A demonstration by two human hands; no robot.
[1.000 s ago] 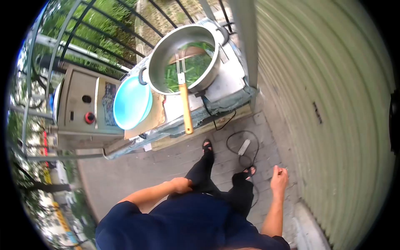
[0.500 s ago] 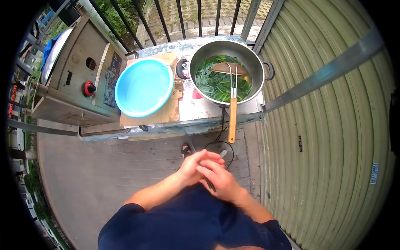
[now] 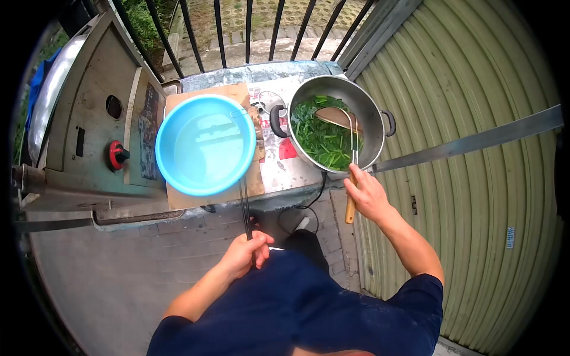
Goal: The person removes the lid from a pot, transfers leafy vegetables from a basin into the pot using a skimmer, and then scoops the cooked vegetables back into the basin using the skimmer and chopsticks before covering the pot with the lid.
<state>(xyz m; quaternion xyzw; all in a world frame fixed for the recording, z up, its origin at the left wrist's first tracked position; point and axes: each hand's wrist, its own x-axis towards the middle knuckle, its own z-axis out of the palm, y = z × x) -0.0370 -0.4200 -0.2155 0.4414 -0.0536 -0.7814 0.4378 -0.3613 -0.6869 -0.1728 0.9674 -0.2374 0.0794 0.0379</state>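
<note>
My left hand [image 3: 248, 252] is closed around a pair of long dark chopsticks [image 3: 245, 207], whose tips point up toward the front rim of the blue basin [image 3: 249, 166]. My right hand [image 3: 371, 193] grips the upper part of the wooden handle of a strainer [image 3: 349, 207]. Twin metal wires run from that handle to the strainer's brown, half-round visible head, which rests among the leaves. Chopped green leafy vegetables [image 3: 326, 142] lie in liquid inside the deep metal pot [image 3: 371, 110]. Clear water partly fills the basin.
A metal cabinet with a red knob [image 3: 117, 155] stands at left. Cardboard [image 3: 178, 199] lies under the basin. Black railing bars [image 3: 248, 32] run behind the table, and a ribbed shutter [image 3: 463, 178] rises at right. A black cable [image 3: 320, 190] hangs below the pot.
My hands, together in front of my body before, have moved apart. The right one has reached up and taken the strainer's handle; the left one keeps the chopsticks, now pointing toward the basin.
</note>
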